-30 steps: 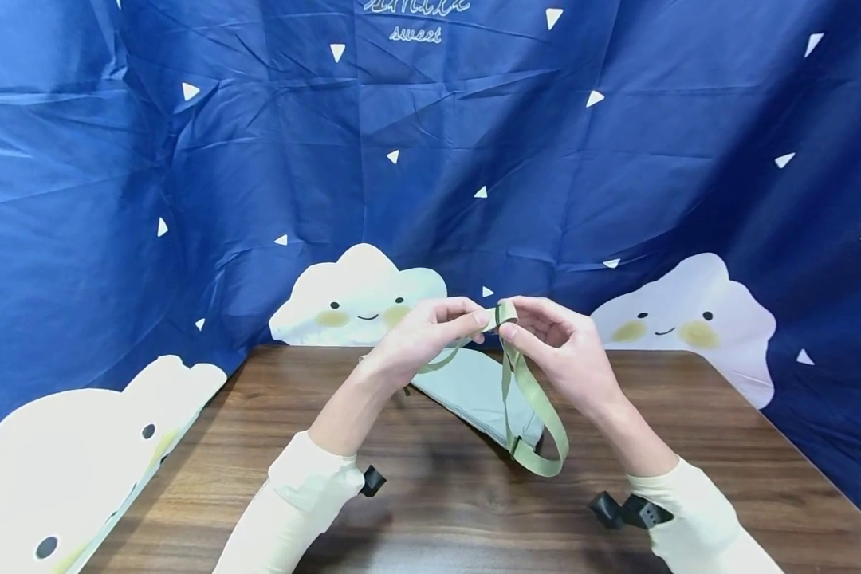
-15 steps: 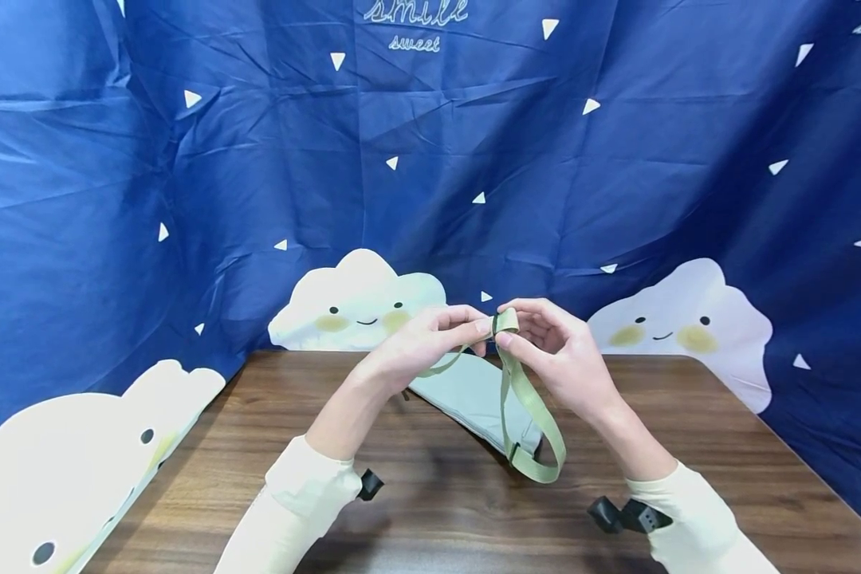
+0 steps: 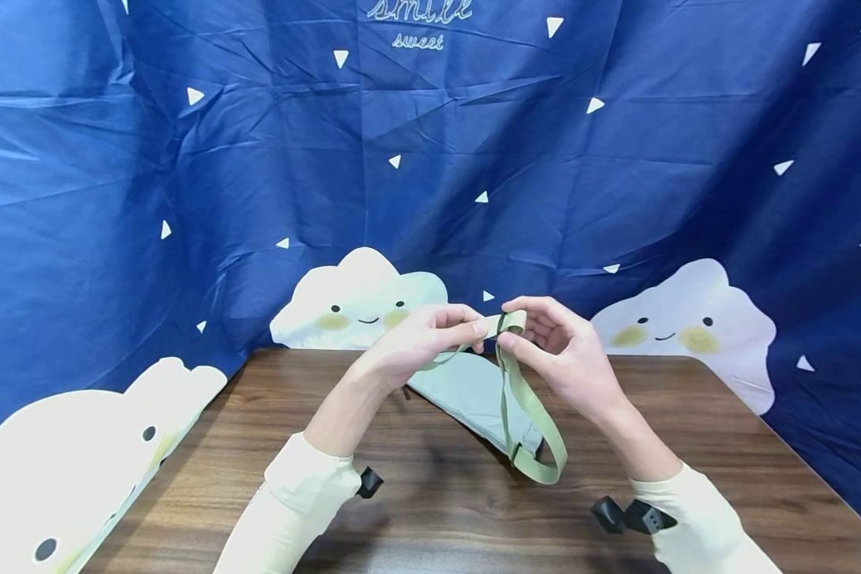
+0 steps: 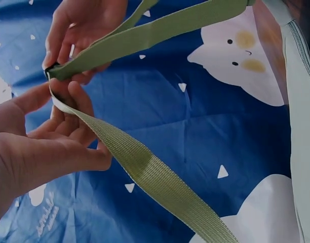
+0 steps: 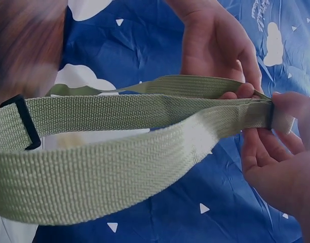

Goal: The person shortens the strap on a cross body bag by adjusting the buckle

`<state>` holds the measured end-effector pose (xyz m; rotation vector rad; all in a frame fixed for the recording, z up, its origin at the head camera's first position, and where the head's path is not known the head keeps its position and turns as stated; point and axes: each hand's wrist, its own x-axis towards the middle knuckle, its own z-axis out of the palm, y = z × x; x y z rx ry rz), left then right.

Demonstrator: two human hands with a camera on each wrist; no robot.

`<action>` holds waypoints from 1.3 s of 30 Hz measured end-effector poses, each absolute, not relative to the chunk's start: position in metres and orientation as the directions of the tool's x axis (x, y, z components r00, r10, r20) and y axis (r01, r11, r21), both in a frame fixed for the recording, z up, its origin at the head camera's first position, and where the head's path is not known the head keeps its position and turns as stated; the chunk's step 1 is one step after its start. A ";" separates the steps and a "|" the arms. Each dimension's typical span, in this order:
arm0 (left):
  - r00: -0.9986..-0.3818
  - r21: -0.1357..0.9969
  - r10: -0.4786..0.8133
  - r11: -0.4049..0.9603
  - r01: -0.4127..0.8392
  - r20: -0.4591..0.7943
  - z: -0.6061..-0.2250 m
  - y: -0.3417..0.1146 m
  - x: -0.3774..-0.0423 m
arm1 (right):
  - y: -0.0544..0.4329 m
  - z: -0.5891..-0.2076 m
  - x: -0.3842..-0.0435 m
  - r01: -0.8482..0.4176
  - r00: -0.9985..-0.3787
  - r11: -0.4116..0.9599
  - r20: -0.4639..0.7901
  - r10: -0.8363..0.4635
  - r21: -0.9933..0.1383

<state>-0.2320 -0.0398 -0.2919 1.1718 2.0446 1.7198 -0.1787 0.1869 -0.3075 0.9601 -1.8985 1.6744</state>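
A pale green bag [image 3: 466, 391] lies on the table with its light green webbing strap [image 3: 541, 422] raised in front of it. Thumb and fingers of my left hand [image 3: 419, 343] pinch the strap just left of a black strap slider [image 3: 501, 323]. My right hand [image 3: 567, 355] grips that slider between thumb and index finger, and a short fold of webbing sticks out beyond it. Below, the strap hangs in a loop down to a second black buckle [image 5: 27, 121] beside the bag's right end. In the left wrist view, one length of webbing [image 4: 145, 162] slants down toward the lower right.
The brown wooden table [image 3: 430, 526] extends around the bag. Behind it hangs a blue curtain [image 3: 430, 159] with white triangles and smiling clouds. A black camera is strapped at each wrist, over the pale sleeves [image 3: 308, 486].
Both hands keep their places on the strap and slider. The fold of webbing past the slider looks slightly longer. The head view shifts a little.
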 end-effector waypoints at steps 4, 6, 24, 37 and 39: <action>-0.645 0.906 0.697 -0.015 0.424 0.313 -0.292 -0.038 -0.231 | 0.186 -0.309 -0.179 -0.729 -0.672 0.033 0.705 -0.226 -0.684; -0.639 0.904 0.702 -0.017 0.428 0.315 -0.292 -0.037 -0.231 | 0.186 -0.309 -0.179 -0.723 -0.677 0.035 0.698 -0.232 -0.690; -0.637 0.878 0.719 0.080 0.472 0.277 -0.294 -0.042 -0.236 | 0.189 -0.303 -0.176 -0.733 -0.670 0.090 0.695 -0.261 -0.674; -0.662 0.893 0.699 0.073 0.444 0.271 -0.289 -0.048 -0.237 | 0.191 -0.304 -0.176 -0.699 -0.690 0.001 0.674 -0.265 -0.715; -0.662 0.893 0.698 0.074 0.443 0.271 -0.289 -0.047 -0.235 | 0.190 -0.305 -0.177 -0.701 -0.688 0.004 0.676 -0.265 -0.713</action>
